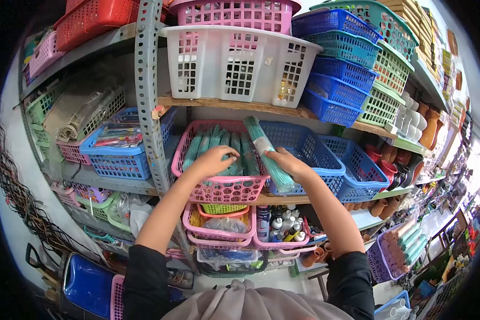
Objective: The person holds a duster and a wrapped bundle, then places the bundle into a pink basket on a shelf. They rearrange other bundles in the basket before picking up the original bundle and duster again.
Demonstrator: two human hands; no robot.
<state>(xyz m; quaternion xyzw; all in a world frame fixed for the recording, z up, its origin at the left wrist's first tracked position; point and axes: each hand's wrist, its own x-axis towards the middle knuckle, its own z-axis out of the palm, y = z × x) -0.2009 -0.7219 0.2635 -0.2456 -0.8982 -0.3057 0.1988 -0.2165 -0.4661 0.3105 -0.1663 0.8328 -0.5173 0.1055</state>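
Observation:
My right hand (289, 164) grips a long bundle of thin green sticks (266, 152) in clear plastic, with a pale label round its middle. The bundle is tilted over the gap between a pink basket (226, 188) and a blue basket (325, 165). Above the front of the pink basket is my left hand (214, 161), its fingers loosely bent and apart, with nothing visible in them. Several similar wrapped green bundles (204, 144) lie side by side inside that basket. Whether the left fingertips touch them is hard to tell.
A white basket (208, 64) stands on the wooden shelf (234, 106) above. A perforated metal post (149, 96) rises left of the pink basket. Stacked blue baskets (336, 90) are at upper right. Below sit bottles (288, 224) in a pink basket. A blue chair (88, 285) is at lower left.

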